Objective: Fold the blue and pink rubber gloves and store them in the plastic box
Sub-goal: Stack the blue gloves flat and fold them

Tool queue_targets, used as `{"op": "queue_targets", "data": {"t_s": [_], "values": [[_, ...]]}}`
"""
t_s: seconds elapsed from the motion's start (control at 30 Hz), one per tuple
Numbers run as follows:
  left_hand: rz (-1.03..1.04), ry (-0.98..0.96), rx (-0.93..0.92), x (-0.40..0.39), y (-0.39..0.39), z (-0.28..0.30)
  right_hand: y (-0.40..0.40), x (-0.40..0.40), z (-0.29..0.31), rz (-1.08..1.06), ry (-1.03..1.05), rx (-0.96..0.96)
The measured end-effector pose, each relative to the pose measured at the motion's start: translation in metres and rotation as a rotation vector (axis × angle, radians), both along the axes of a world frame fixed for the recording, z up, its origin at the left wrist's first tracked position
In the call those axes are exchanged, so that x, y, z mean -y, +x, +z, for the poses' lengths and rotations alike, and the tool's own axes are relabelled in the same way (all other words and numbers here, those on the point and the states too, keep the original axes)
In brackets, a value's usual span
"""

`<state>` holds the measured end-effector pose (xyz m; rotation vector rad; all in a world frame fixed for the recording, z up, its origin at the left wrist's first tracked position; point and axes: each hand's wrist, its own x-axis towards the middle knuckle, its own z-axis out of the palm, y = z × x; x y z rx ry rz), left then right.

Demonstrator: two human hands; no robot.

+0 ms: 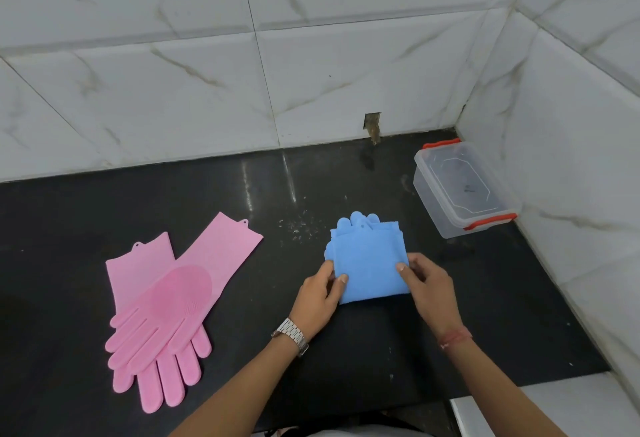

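The blue rubber gloves (369, 256) lie folded in half on the black counter, fingertips poking out at the far edge. My left hand (320, 293) pinches the fold's near left side, thumb on top. My right hand (427, 284) pinches its near right side the same way. Two pink rubber gloves (166, 308) lie flat and unfolded at the left, one overlapping the other, fingers toward me. The clear plastic box (460, 187) with red clips sits at the right by the wall, and I cannot tell whether its lid is on.
The black counter (86, 211) ends at white marble-tiled walls at the back and right. A small hole in the tile (372, 125) sits above the counter's back edge. Crumbs (298, 225) lie between the glove pairs. A white ledge (519, 405) is at lower right.
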<state>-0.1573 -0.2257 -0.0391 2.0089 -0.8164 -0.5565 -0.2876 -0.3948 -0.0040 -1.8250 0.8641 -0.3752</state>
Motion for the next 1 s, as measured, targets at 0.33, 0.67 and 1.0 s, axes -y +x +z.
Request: {"op": "queue_targets", "data": {"t_s": [0.33,0.67,1.0], "values": [[0.13,0.189,0.173,0.037,0.022,-0.003,0.05,0.027,-0.021,-0.032,-0.072,-0.178],[0.242,0.26,0.113,0.046,0.032,0.004,0.072,0.032,-0.031,-0.073,-0.049,-0.069],[0.041,0.328,0.691,0.075,0.007,0.007,0.086,0.019,-0.036,0.046,-0.498,-0.284]]}}
